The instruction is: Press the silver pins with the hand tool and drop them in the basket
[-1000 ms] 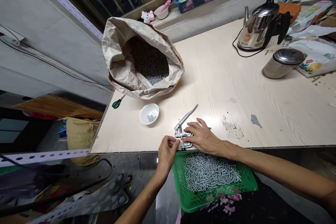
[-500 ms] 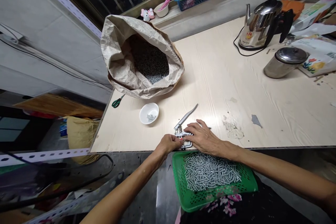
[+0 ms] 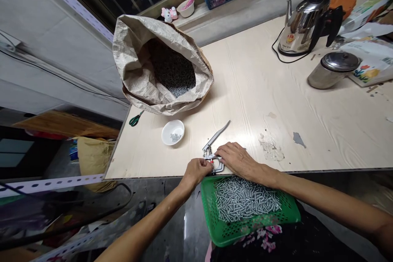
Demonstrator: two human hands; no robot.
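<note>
A silver pair of snap-fastener pliers lies at the table's front edge, one long handle angled up and away, with a spring and a small red part by its jaws. My left hand pinches with thumb and forefinger right at the jaws; whatever is between the fingertips is too small to make out. Over the other handle, my right hand curls its fingers and holds the tool against the table. Just below both hands, a green perforated basket on my lap holds many small metal springs or screw-like pieces.
A white bowl with a few metal pieces stands to the left. Behind it a large woven sack gapes, dark pieces inside. Green-handled scissors lie near the left edge. A kettle and a lidded steel canister stand at right.
My right fingers have drawn back a little from the jaws onto the handle. My left hand stays pinched at the jaws. The view has shifted slightly.
</note>
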